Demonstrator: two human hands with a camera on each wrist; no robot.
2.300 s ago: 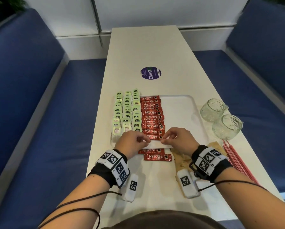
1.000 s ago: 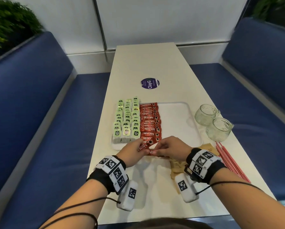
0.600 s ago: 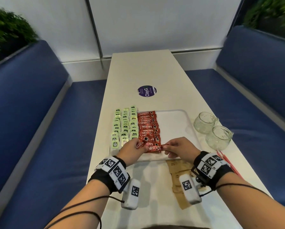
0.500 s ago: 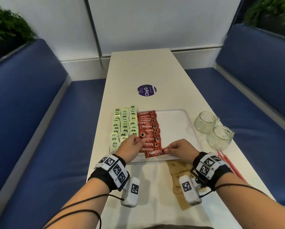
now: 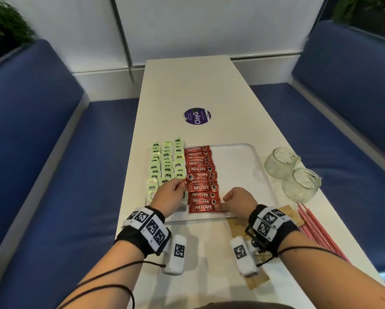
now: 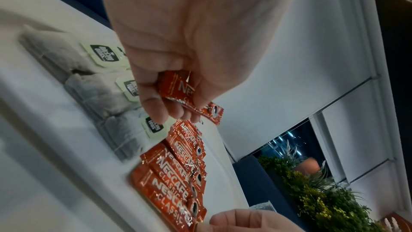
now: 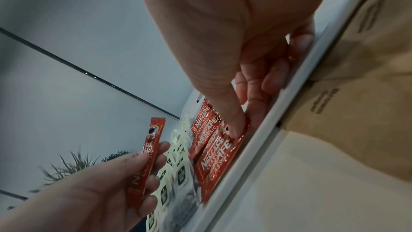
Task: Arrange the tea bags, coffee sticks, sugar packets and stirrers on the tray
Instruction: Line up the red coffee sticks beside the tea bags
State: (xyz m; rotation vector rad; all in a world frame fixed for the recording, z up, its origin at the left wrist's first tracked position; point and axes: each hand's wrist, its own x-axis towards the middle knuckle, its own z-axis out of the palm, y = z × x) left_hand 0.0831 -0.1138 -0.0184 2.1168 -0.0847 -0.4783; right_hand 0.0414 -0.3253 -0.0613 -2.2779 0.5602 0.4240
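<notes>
On the left part of the white tray (image 5: 257, 166), the tea bags (image 5: 165, 166) lie in three rows with their green tags facing up. My left hand (image 5: 168, 197) hovers just above the near end of those rows, and its thumb and curled fingers pinch one red coffee stick (image 6: 191, 99), held clear of the tray with its far end pointing away from me. Just right of the tea bags, the other coffee sticks (image 5: 201, 177) lie in one overlapping column down the tray. My right hand (image 5: 239, 202) rests at the near right end of that column; its index fingertip (image 7: 236, 130) presses down on the nearest stick, beside the tray's near rim, while the other fingers are curled. Right of the tray, brown sugar packets (image 5: 237, 227) lie on the table (image 5: 187, 85) under my right wrist, and the red stirrers (image 5: 316, 228) lie further right, near two glass cups (image 5: 292, 172).
</notes>
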